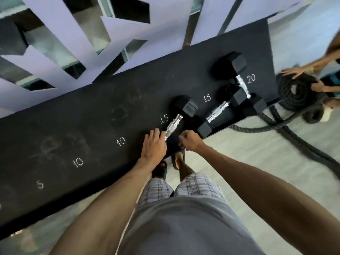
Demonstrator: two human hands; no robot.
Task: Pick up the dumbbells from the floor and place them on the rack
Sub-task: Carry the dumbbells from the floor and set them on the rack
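Here the left hand (pixel 154 144) lies open on a dumbbell (pixel 179 116) on the rack (pixel 92 129); the right hand (pixel 189 140) is a fist beside it.

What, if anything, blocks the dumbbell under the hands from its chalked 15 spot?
Nothing visible does. The dumbbell already lies on the rack beside the 15 mark, with the left hand and right hand at its near end.

A single head-worn wide-angle view looks steeply down and slightly forward from above the person's own torso. Both forearms reach away from the lens into mid-frame, close to it. The black rack (pixel 92 126) runs diagonally from lower left to upper right, near enough that its chalked numbers read clearly. Edges bend with lens distortion; the pale floor (pixel 257 153) fills the right side.
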